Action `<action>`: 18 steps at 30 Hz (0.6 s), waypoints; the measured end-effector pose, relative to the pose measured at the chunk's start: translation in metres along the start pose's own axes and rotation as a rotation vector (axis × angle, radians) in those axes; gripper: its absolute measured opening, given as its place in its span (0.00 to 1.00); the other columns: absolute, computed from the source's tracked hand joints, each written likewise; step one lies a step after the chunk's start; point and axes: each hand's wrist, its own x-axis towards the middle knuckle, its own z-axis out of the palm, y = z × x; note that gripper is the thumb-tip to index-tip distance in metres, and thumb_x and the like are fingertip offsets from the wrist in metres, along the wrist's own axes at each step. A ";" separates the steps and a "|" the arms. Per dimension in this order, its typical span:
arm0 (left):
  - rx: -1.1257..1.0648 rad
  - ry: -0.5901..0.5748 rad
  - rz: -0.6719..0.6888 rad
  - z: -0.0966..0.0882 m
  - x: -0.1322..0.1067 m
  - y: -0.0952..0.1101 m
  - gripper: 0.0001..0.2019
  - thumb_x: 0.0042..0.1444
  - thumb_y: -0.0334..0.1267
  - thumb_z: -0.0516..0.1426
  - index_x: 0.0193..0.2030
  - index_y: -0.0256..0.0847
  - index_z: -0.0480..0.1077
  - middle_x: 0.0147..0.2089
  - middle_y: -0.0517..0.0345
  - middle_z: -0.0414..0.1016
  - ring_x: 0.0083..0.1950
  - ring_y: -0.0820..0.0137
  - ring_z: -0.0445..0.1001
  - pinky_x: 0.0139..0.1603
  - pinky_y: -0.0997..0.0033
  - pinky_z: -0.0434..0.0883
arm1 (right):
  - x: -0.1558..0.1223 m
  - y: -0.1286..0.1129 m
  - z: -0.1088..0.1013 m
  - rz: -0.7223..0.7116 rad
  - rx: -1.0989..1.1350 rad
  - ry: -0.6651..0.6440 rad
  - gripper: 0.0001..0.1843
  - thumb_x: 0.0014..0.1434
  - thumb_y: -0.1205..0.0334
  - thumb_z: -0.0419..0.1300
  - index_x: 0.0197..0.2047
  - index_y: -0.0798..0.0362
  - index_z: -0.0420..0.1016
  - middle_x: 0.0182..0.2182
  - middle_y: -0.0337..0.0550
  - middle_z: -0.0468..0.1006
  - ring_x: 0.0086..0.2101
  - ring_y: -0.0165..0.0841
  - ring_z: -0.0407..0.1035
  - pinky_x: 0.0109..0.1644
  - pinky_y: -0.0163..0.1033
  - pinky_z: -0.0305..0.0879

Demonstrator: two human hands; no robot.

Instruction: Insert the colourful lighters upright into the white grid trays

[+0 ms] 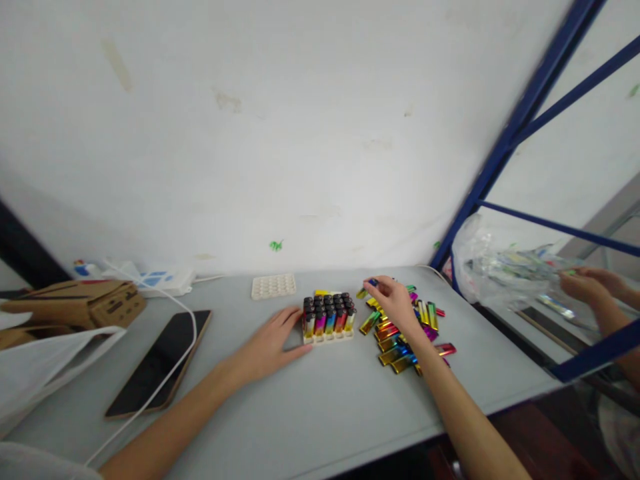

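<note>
A white tray (327,338) packed with several upright rainbow-coloured lighters with black tops stands in the middle of the grey table (310,400). My left hand (270,343) lies flat on the table, fingers spread, its fingertips against the tray's left side. My right hand (395,301) hovers over a loose pile of lighters (405,333) to the tray's right, fingers pinched on a blue-tipped lighter (373,283). An empty white tray (273,286) lies farther back.
A dark phone (163,360) with a white cable lies at the left, by cardboard boxes (83,301) and a white bag (40,373). A power strip (160,279) sits against the wall. A blue metal frame (505,140) borders the right side, where another person's hands (587,287) handle clear plastic bags.
</note>
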 end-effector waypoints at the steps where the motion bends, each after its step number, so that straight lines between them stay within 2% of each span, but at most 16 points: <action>1: 0.002 0.000 -0.002 0.000 0.000 0.000 0.31 0.65 0.57 0.60 0.69 0.42 0.65 0.69 0.44 0.70 0.69 0.53 0.70 0.73 0.49 0.67 | 0.000 -0.003 0.001 0.054 0.093 0.024 0.23 0.64 0.40 0.63 0.39 0.54 0.82 0.26 0.40 0.77 0.27 0.33 0.67 0.33 0.38 0.63; 4: 0.014 -0.009 -0.009 0.000 0.000 0.000 0.32 0.65 0.57 0.60 0.69 0.41 0.65 0.70 0.44 0.69 0.70 0.53 0.69 0.73 0.49 0.66 | -0.001 -0.013 0.005 0.202 0.425 0.076 0.26 0.62 0.35 0.62 0.32 0.52 0.74 0.24 0.36 0.70 0.26 0.31 0.64 0.29 0.36 0.60; 7: 0.020 -0.025 -0.017 0.000 0.001 0.000 0.32 0.66 0.57 0.59 0.69 0.39 0.64 0.70 0.42 0.68 0.70 0.53 0.68 0.74 0.49 0.65 | -0.003 -0.026 0.007 0.287 0.791 0.056 0.25 0.62 0.33 0.61 0.36 0.49 0.69 0.26 0.35 0.71 0.26 0.30 0.66 0.28 0.34 0.62; 9: 0.019 -0.023 -0.014 0.000 0.001 0.000 0.32 0.65 0.57 0.59 0.69 0.40 0.64 0.70 0.43 0.69 0.70 0.53 0.69 0.74 0.49 0.65 | -0.005 -0.035 0.006 0.307 0.956 -0.002 0.24 0.62 0.34 0.62 0.39 0.47 0.67 0.24 0.31 0.68 0.22 0.28 0.62 0.26 0.33 0.61; 12: 0.009 -0.013 -0.004 0.000 0.001 0.001 0.31 0.65 0.57 0.60 0.69 0.42 0.65 0.70 0.44 0.69 0.70 0.53 0.69 0.73 0.49 0.66 | -0.008 -0.047 0.004 0.359 1.036 -0.073 0.25 0.60 0.34 0.65 0.41 0.47 0.67 0.20 0.25 0.55 0.17 0.24 0.47 0.20 0.29 0.46; 14: 0.001 -0.014 -0.003 -0.001 0.001 0.001 0.31 0.65 0.56 0.60 0.69 0.42 0.65 0.69 0.44 0.69 0.70 0.53 0.69 0.73 0.49 0.66 | -0.010 -0.051 0.007 0.415 1.027 -0.108 0.28 0.58 0.31 0.63 0.35 0.49 0.66 0.19 0.24 0.50 0.17 0.23 0.40 0.19 0.29 0.37; 16: -0.003 -0.023 -0.012 -0.001 0.001 0.002 0.31 0.65 0.56 0.61 0.68 0.42 0.65 0.69 0.44 0.69 0.70 0.53 0.68 0.74 0.50 0.66 | -0.013 -0.051 0.014 0.463 0.969 -0.130 0.32 0.59 0.27 0.57 0.27 0.49 0.61 0.17 0.25 0.48 0.17 0.23 0.37 0.19 0.31 0.34; 18: -0.004 -0.034 -0.023 -0.002 0.001 0.003 0.31 0.65 0.56 0.60 0.69 0.41 0.65 0.70 0.43 0.69 0.70 0.53 0.68 0.74 0.50 0.65 | -0.015 -0.048 0.024 0.492 0.868 -0.121 0.33 0.61 0.28 0.52 0.22 0.47 0.55 0.15 0.26 0.46 0.16 0.24 0.37 0.19 0.33 0.34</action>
